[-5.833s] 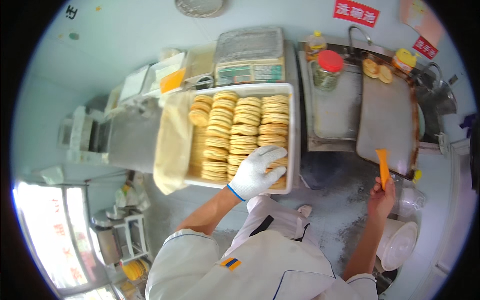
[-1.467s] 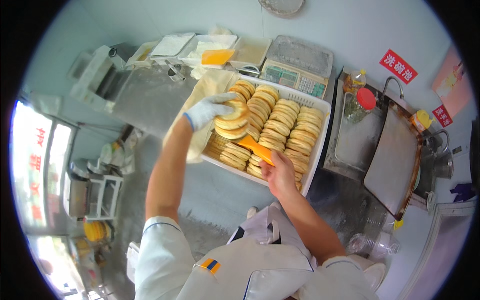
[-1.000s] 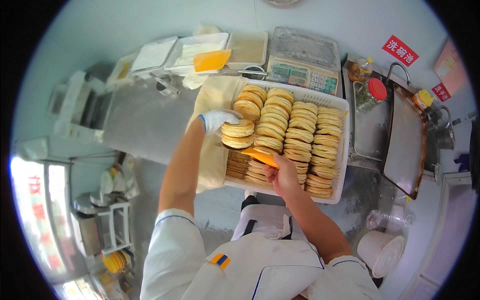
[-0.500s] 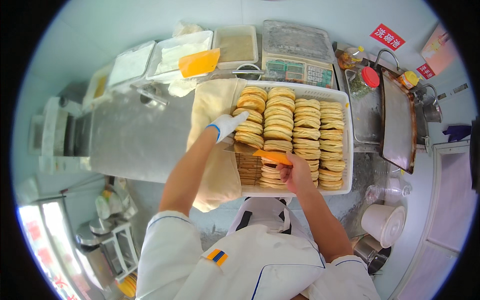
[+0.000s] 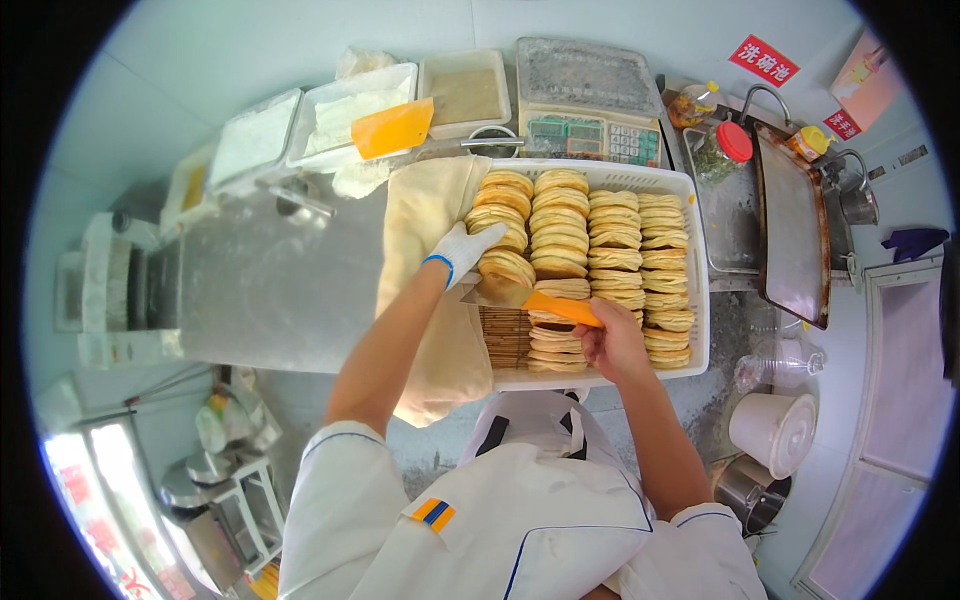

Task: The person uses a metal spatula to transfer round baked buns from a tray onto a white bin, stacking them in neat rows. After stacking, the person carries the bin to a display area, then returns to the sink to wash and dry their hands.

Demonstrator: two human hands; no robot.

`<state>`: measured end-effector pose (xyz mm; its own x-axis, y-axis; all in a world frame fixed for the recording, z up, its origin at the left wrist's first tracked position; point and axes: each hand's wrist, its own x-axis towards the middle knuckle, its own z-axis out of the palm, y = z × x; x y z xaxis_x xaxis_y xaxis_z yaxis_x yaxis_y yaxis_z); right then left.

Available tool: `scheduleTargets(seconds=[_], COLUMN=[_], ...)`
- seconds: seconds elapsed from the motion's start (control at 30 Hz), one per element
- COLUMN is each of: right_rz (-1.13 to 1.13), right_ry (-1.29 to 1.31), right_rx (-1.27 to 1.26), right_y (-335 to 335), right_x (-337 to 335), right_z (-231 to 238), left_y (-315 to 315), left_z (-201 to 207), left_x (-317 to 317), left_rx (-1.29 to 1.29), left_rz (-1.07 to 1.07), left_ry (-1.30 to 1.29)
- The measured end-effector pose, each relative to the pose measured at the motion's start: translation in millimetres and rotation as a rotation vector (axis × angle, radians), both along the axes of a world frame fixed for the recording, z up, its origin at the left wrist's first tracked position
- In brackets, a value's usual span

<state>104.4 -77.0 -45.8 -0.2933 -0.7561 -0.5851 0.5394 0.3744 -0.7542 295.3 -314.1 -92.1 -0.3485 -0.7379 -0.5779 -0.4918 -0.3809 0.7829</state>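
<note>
Rows of round, golden flatbreads [image 5: 560, 227] stand on edge in a white plastic crate [image 5: 699, 300]. My left hand [image 5: 465, 249], in a white glove with a blue cuff, grips flatbreads in the leftmost row. The front flatbread [image 5: 507, 268] of that row tilts just below its fingertips. Closed round an orange handle, my bare right hand [image 5: 612, 342] holds a broad-bladed knife [image 5: 560, 307]. Its metal blade lies flat and low against that front flatbread. Bamboo matting [image 5: 505, 335] shows on the crate's floor in front of the row.
A cream cloth [image 5: 410, 235] drapes over the crate's left side. Behind stand a scale [image 5: 590, 138], a tub of white flour [image 5: 350, 112] and an orange scraper [image 5: 392, 129]. To the right are a red-lidded jar [image 5: 722, 150] and a large baking tray [image 5: 790, 235]. A steel worktop [image 5: 280, 270] extends left.
The knife and my right hand have shifted slightly right. My left hand has moved a little right along the row, and the front flatbread now leans apart from those behind.
</note>
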Motion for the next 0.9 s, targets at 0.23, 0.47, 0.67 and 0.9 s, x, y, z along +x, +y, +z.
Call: scheduleTargets(seconds=[0.23, 0.47, 0.67, 0.9], right_rz=[-0.055, -0.065, -0.07, -0.107], right_ry=[-0.057, -0.093, -0.116, -0.138], right_rx=[0.007, -0.051, -0.059, -0.065], right_y=[36, 40, 46, 63], right_x=[2, -1, -5, -20], right_z=[1, -3, -6, -5], left_y=[8, 14, 26, 21], left_z=[-16, -16, -3, -21], left_x=[0, 14, 14, 3], left_rx=[-0.288, -0.21, -0.129, 0.054], left_rz=[-0.319, -0.231, -0.263, -0.12], left_ry=[-0.232, -0.075, -0.186, 0.094])
